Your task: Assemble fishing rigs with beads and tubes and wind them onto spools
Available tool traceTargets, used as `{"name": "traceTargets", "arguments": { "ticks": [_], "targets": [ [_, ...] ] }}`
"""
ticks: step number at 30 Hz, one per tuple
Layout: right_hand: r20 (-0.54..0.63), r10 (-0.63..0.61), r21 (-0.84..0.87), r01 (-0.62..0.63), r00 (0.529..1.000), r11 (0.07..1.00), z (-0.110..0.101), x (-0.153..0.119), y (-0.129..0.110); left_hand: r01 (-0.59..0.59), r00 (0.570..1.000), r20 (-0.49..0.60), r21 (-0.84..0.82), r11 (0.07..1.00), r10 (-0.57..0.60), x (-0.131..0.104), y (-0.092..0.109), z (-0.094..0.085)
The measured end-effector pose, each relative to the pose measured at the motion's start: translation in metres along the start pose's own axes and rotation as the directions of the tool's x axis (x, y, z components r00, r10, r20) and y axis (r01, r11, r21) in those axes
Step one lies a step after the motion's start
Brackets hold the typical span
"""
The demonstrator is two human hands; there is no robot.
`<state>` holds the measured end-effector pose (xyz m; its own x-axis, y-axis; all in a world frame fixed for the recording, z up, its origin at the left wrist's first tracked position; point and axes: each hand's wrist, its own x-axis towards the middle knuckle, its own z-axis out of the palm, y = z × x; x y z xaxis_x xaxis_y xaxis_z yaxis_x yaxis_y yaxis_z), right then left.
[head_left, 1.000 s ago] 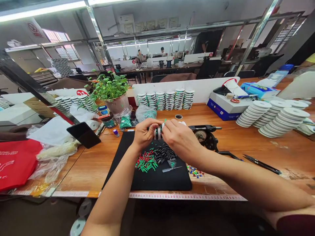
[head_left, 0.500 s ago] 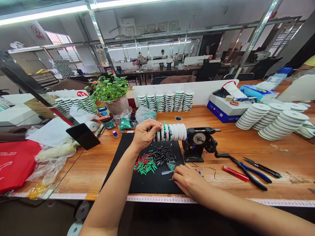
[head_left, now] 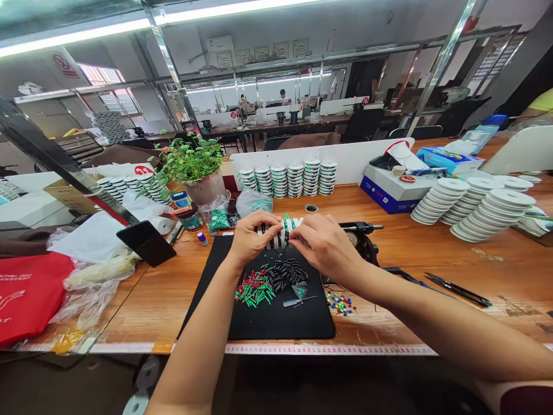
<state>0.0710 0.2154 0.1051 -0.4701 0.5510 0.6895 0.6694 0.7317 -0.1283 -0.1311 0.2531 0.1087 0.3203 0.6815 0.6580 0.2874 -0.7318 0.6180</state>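
A row of white spools (head_left: pixel 283 235) with green and black bits on them sits on the shaft of a black hand-cranked winder (head_left: pixel 360 230). Closed round the row's left end is my left hand (head_left: pixel 254 237), its thumb toward the front. My right hand (head_left: pixel 326 245) is pinched against the spools from the right; whatever lies between its fingertips is too small to name. It covers the right part of the row and some of the winder. Below, on a black mat (head_left: pixel 268 325), lie red and green pieces (head_left: pixel 256 288), black pieces (head_left: pixel 288 274) and a clear-handled thin tool (head_left: pixel 294 302).
Colored-head pins (head_left: pixel 341 302) lie right of the mat, tweezers (head_left: pixel 458 289) farther right. White spool stacks (head_left: pixel 492 216) stand at right; wound spools (head_left: pixel 294 180) line the back panel. A potted plant (head_left: pixel 194 155) and a phone (head_left: pixel 146 241) are at left.
My right hand has risen from the mat's right edge to the spools, uncovering the colored pins. My left hand stays on the spools. The view has shifted slightly.
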Motion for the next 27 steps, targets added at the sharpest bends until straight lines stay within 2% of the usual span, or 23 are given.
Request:
{"name": "traceTargets", "arguments": {
  "ticks": [4,9,11,14,15,17,19,21,23,24,26,27],
  "targets": [
    [0.080,-0.030,0.053,0.026,0.996,0.998,-0.001,0.006,0.005,-0.004,1.000,0.001,0.005,1.000,0.004,0.001,-0.001,0.000],
    [0.167,-0.167,0.070,0.157,0.972,0.985,0.000,0.019,0.012,-0.013,1.000,0.001,0.020,1.000,0.013,0.001,-0.001,0.000],
    [0.138,-0.211,0.053,0.206,0.968,0.977,-0.007,0.022,0.010,-0.010,1.000,0.001,0.021,1.000,0.010,0.001,-0.002,0.000],
    [-0.017,-0.211,0.070,0.211,0.977,0.975,-0.030,0.019,-0.001,-0.005,1.000,0.003,0.003,1.000,0.005,0.000,-0.002,0.000],
    [-0.058,-0.193,0.115,0.198,0.980,0.973,-0.036,0.013,-0.007,-0.006,1.000,0.005,-0.005,1.000,0.006,0.000,-0.002,0.000],
    [-0.039,-0.178,0.263,0.182,0.983,0.947,-0.039,-0.009,-0.019,-0.003,1.000,0.007,0.001,1.000,0.003,0.000,-0.002,0.000],
    [0.061,-0.198,0.434,0.152,0.978,0.888,-0.026,-0.042,-0.028,-0.007,1.000,0.017,0.037,0.999,0.006,0.001,-0.002,-0.001],
    [0.170,-0.218,0.523,0.099,0.961,0.847,-0.002,-0.078,-0.032,-0.026,0.999,0.037,0.067,0.997,0.023,0.001,-0.002,-0.002],
    [0.302,-0.201,0.484,0.031,0.932,0.874,0.019,-0.107,-0.030,-0.056,0.997,0.052,0.057,0.997,0.053,0.001,-0.003,-0.003],
    [0.378,-0.212,0.443,0.025,0.901,0.896,0.025,-0.114,-0.028,-0.065,0.996,0.055,0.045,0.997,0.063,0.002,-0.003,-0.003],
    [0.439,-0.248,0.379,0.072,0.864,0.922,0.024,-0.113,-0.020,-0.077,0.995,0.061,0.024,0.997,0.075,0.002,-0.005,-0.003],
    [0.416,-0.265,0.363,0.108,0.870,0.925,0.018,-0.104,-0.015,-0.080,0.995,0.065,0.017,0.997,0.079,0.002,-0.005,-0.003]
  ]
}}
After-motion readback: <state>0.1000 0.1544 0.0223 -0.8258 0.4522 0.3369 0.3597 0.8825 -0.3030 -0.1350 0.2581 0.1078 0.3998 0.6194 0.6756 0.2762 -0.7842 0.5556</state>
